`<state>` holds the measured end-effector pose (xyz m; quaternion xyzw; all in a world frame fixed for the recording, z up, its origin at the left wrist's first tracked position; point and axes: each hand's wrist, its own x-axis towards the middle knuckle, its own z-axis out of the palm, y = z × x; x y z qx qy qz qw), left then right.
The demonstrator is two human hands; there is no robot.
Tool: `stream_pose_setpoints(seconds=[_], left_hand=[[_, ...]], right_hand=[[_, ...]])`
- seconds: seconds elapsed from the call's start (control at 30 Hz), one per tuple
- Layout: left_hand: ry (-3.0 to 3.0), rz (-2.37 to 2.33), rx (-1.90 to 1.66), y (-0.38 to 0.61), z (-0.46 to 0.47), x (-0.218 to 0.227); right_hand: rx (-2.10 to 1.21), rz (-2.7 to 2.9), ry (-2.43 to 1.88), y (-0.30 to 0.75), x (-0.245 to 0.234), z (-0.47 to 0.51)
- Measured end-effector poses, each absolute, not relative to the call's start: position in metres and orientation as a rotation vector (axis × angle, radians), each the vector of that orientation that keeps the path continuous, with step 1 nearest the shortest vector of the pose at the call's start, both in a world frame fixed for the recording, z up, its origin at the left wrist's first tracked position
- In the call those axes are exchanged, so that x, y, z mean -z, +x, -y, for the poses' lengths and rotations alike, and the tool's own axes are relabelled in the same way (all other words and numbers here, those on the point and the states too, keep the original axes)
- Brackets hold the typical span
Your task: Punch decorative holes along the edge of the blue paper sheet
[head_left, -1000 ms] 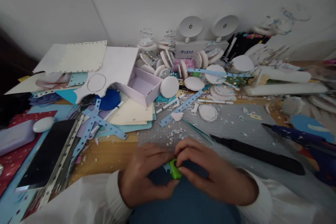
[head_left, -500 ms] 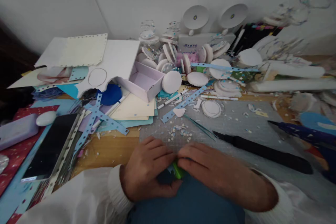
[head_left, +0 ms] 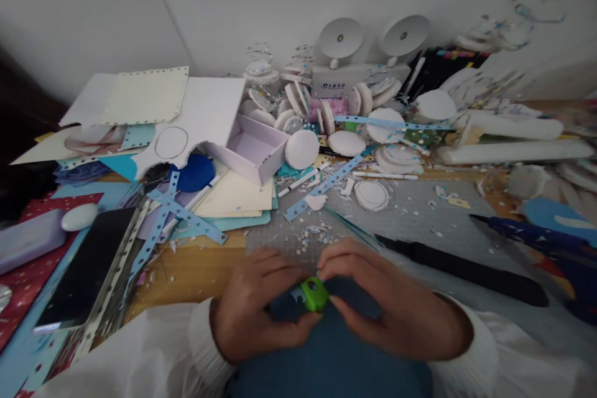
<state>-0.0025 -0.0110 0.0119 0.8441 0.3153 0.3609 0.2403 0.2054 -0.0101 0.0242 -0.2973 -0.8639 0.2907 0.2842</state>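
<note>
Low in front of my lap is a small green craft paper punch. A scrap of light blue paper pokes out of its left side. My left hand is closed on the punch from the left, with the thumb below and the forefinger above. At the punch's right edge, my right hand has its curved thumb and forefinger against it. Tiny punched paper bits lie just beyond my hands on the grey cutting mat.
Tweezers and a black-handled tool lie on the mat. Punched blue strips, white foam discs and a lilac box crowd the back. To the left are a phone and sheets of card.
My right hand has lifted and spread from over the paper punch, so its green top now shows. My left hand keeps its hold. The view has shifted slightly.
</note>
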Motion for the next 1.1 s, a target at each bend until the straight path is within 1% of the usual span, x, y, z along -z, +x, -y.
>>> stream_pose_setpoints(seconds=[0.07,0.17,0.4,0.8,0.87,1.0,1.1], left_hand=[[2.163,-0.907,-0.982,-0.004,0.011,-0.013],[2.020,-0.908,-0.948,-0.006,0.011,-0.014],[2.032,-1.057,-0.891,-0.007,0.012,-0.012],[2.098,-1.087,-0.754,-0.004,0.015,-0.007],[2.073,-1.077,-0.740,-0.004,0.015,-0.007],[1.946,-1.151,-0.766,-0.006,0.014,-0.009],[1.797,-1.191,-0.770,-0.008,0.014,-0.010]], right_hand=[[-0.871,2.320,-0.795,0.203,-0.021,0.012],[-0.898,2.308,-0.839,0.198,-0.012,0.014],[-0.944,1.997,-1.050,0.194,-0.006,0.015],[-1.628,1.483,-1.038,0.192,-0.005,0.012],[-1.684,1.355,-1.037,0.194,-0.008,0.009],[-1.681,1.162,-1.067,0.199,-0.009,0.003],[-1.768,1.062,-1.025,0.202,-0.008,0.001]])
